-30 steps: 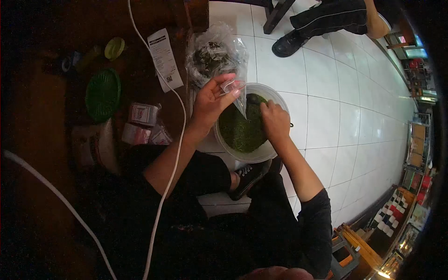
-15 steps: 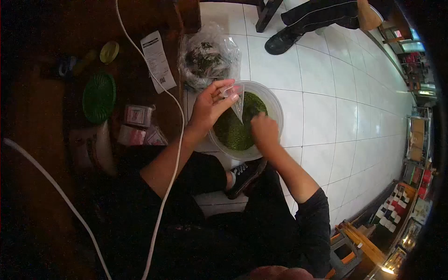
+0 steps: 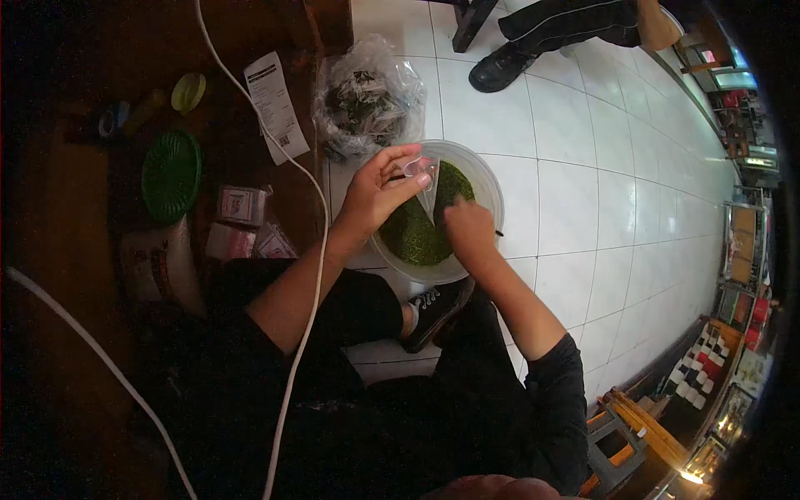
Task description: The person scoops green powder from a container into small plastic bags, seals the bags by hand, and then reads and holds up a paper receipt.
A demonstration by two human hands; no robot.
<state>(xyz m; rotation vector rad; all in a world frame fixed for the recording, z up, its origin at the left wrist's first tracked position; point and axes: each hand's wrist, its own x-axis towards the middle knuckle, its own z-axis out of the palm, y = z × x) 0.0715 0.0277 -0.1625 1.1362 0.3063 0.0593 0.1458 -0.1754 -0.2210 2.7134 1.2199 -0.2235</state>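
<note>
- White floor tiles (image 3: 575,200) spread to the right of the tub (image 3: 493,179); a dark wooden surface (image 3: 279,187) lies to its left.
- Tub: contains finely divided green stuff (image 3: 421,246); identity unconfirmed.
- Left hand (image 3: 375,192): over the tub's left side, fingers pinching a small bag (image 3: 431,192), transparent, its pointed end hanging over the green stuff.
- Right hand (image 3: 471,227): over the tub's right part, fingers curled in; cannot tell what, if anything, they grasp.
- Large bag (image 3: 371,104): beyond the tub, dark leafy contents. Shoe (image 3: 435,317): just on the near side of the tub.
- Risk 1 (judgement): the small bag looks thin and slick; a loosened pinch could let it slip into the green stuff.
- Risk 2: its mouth could fold shut under the left fingers, so anything poured there would land outside it.
- Risk 3: a bump from the shoe could shift the tub, since smooth tiles may offer little hold.
- Risk 4: the cable (image 3: 326,225) crosses in front of the left forearm, left of the tub; contact unclear. A snag could jerk that arm and spill the bag.
</note>
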